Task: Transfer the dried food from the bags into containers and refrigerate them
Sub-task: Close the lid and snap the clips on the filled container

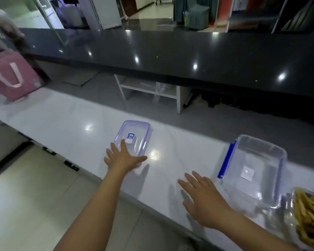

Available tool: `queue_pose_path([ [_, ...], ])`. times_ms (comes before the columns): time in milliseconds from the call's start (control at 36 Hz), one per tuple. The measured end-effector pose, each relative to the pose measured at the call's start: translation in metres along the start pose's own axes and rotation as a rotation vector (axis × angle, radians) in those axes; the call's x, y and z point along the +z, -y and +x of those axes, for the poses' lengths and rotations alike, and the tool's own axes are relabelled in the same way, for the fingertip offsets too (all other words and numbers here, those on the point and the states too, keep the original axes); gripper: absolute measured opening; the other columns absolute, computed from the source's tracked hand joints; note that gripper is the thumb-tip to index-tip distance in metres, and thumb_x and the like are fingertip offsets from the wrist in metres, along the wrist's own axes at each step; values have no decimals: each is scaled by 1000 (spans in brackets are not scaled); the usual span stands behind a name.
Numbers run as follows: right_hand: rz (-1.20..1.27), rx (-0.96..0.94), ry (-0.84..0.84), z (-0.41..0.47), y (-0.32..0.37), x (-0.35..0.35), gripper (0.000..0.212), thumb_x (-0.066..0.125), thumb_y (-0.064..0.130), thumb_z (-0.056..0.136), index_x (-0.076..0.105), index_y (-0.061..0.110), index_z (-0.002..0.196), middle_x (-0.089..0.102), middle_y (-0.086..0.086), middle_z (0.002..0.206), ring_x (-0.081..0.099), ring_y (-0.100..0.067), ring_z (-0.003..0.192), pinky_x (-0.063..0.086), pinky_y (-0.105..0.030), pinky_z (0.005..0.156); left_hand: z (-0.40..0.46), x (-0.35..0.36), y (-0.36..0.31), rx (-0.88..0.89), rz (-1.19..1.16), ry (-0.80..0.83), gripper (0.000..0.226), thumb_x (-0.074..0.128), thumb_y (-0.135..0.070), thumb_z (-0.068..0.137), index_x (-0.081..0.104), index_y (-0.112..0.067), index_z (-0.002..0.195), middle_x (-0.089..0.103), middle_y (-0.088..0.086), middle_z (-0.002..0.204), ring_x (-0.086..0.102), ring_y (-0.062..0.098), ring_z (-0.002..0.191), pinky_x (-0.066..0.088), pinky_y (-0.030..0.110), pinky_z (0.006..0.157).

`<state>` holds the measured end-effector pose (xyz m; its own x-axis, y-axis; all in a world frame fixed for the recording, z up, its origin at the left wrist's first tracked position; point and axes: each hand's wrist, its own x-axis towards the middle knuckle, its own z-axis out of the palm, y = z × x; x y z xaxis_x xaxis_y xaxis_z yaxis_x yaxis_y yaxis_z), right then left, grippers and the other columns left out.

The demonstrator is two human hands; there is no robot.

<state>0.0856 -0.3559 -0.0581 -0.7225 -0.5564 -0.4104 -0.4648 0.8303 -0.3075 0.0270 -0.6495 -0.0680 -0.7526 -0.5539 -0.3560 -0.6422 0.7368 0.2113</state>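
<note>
Now we have both hands out over the white counter [62,120]. Our left hand [122,157] lies flat with straight, spread fingers on the near end of the clear lid [134,134], which sits flat on the counter just beyond the fingertips, label up. Our right hand [201,194] hovers with fingers apart and holds nothing; just to its right stands the open container [257,171], blue clasp on the side nearest that hand. Beyond the container, further right and nearer to us, the bag of dried food [310,214] shows pale yellow strips at the frame edge. By our reading the lid is being set aside, so we should slide it well clear to the left. Next we would steady the container with one hand and bring the bag's mouth low over it, since the strips look light and likely to scatter. A pink bag [11,77] rests far off to the left.
</note>
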Motion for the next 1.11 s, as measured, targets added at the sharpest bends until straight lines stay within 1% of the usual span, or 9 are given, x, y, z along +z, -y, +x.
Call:
queue_pose_path([
  [167, -71, 30, 68, 23, 8, 24, 64, 35, 42, 104, 3, 35, 159, -8, 2, 168, -11, -24, 154, -2, -48, 123, 28, 1, 9, -11, -11, 50, 138, 67, -88, 46, -6, -44, 154, -6, 15, 165, 5, 39, 150, 14, 57, 115],
  [361, -13, 15, 60, 23, 1, 21, 63, 39, 45, 103, 10, 38, 158, -2, 6, 168, -6, -19, 154, -1, -42, 123, 36, 3, 10, 19, 21, -21, 130, 68, -79, 45, 0, -47, 151, 30, 15, 139, 38, 38, 123, 32, 48, 98],
  [472, 397, 35, -62, 14, 3, 4, 58, 47, 50, 100, 24, 46, 153, 16, 17, 165, 13, -6, 151, 17, -27, 121, 20, -8, 0, 33, -41, -55, 126, 74, -77, 53, 1, -48, 152, 25, 16, 148, 33, 40, 132, 28, 50, 106],
  [583, 932, 68, -300, -10, 4, -32, 56, 65, 54, 89, 39, 64, 137, 42, 33, 145, 44, 14, 127, 40, -3, 92, -33, -17, -28, 182, -245, -87, 126, 74, -76, 48, 4, -52, 150, 14, 12, 160, 18, 37, 146, 19, 55, 115],
  [667, 1409, 141, -469, -32, -6, -62, 64, 78, 52, 73, 53, 54, 132, 62, 21, 129, 64, 0, 113, 57, -20, 81, -93, -12, -65, 408, -334, -59, 127, 64, -82, 39, -1, -59, 146, 9, 7, 163, 13, 34, 149, 19, 57, 116],
  [778, 1684, 149, -677, -75, -34, -80, 60, 82, 39, 74, 61, 35, 130, 72, -2, 120, 72, -23, 106, 61, -44, 79, -169, 11, -117, 698, -407, 41, 124, 62, -84, 44, -4, -60, 146, 1, -16, 158, 9, 20, 148, 17, 51, 118],
  [917, 1749, 257, -904, -141, -76, -74, 35, 71, 23, 83, 70, 28, 117, 74, -14, 113, 72, -35, 101, 60, -41, 71, -230, 38, -168, 872, -451, 244, 123, 65, -84, 46, -9, -66, 142, -2, -24, 154, 7, 10, 145, 17, 48, 119],
  [1000, 1739, 318, -920, -185, -106, -71, 37, 71, 21, 80, 71, 25, 117, 73, -19, 113, 73, -36, 98, 61, -41, 70, -243, 44, -187, 902, -539, 457, 115, 75, -77, 48, 2, -74, 137, 20, -31, 144, 28, 5, 137, 34, 44, 114],
  [1111, 1739, 310, -792, -240, -146, -68, 44, 70, 20, 81, 68, 27, 124, 72, -20, 116, 74, -31, 92, 61, -39, 67, -242, 47, -208, 733, -853, 928, 76, 86, -34, 75, 46, -58, 134, 67, -7, 130, 69, 13, 110, 60, 31, 85],
])
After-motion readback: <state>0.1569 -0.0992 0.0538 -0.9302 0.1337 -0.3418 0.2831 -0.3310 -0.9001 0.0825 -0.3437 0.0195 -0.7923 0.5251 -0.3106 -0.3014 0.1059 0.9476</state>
